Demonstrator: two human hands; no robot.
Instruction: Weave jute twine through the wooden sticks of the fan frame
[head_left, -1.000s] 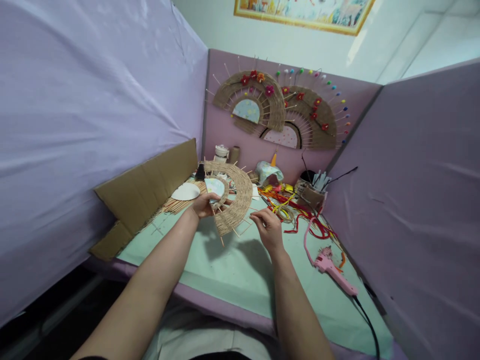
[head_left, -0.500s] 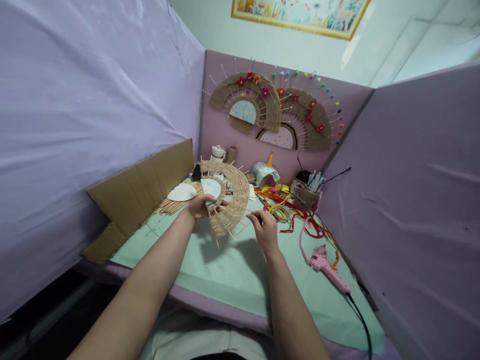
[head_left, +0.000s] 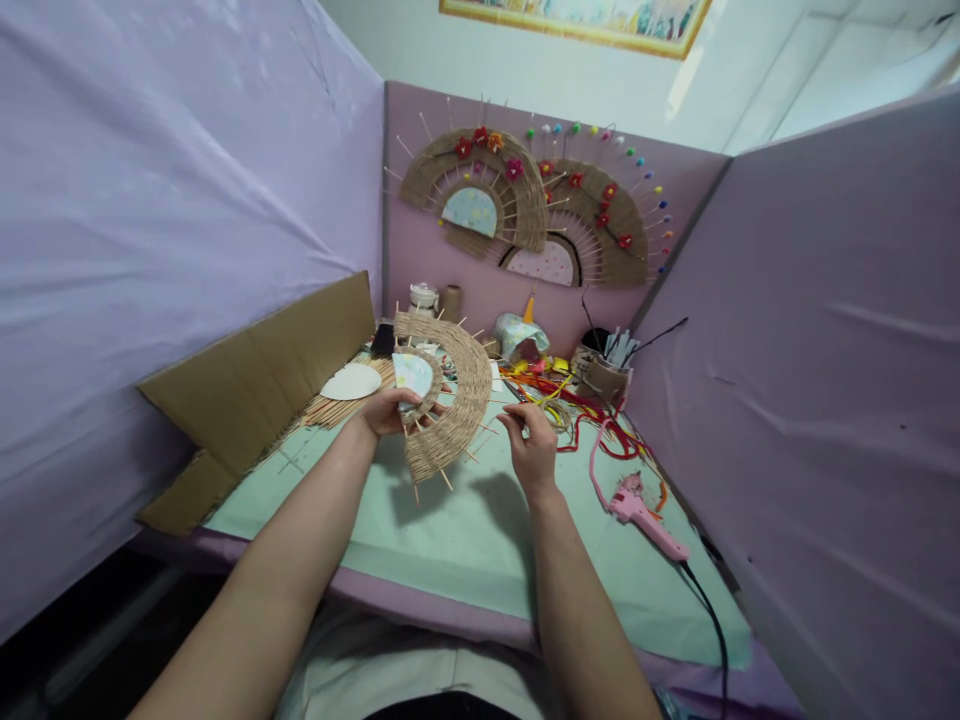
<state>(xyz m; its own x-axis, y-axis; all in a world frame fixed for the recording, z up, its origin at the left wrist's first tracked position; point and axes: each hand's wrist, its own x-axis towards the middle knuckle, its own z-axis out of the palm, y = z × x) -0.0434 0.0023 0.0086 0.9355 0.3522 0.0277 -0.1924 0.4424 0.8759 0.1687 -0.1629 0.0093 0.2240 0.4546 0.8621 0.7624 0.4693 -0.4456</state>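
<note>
My left hand (head_left: 388, 411) is closed on the inner edge of a half-round woven fan (head_left: 469, 395). It has a tan twine-like band, thin wooden sticks poking out past its rim, and a pale patterned half-disc (head_left: 412, 373) at its centre. The fan is held up above the table, its curved side facing right. Just right of the stick ends, my right hand (head_left: 532, 450) has its thumb and forefinger pinched together. Whatever may be between those fingertips is too small to make out.
A pink glue gun (head_left: 649, 525) with a black cord lies at the right. Behind it are red and yellow strips (head_left: 600, 435) and a pot (head_left: 604, 378) of pale sticks. At left stand a cardboard sheet (head_left: 262, 375), a white oval (head_left: 351, 381) and thin sticks. Finished fans (head_left: 480, 180) hang behind.
The view has shifted slightly, so everything sits a little further left. My right hand's pinched fingers are a bit further from the fan's rim. The left hand keeps its hold.
</note>
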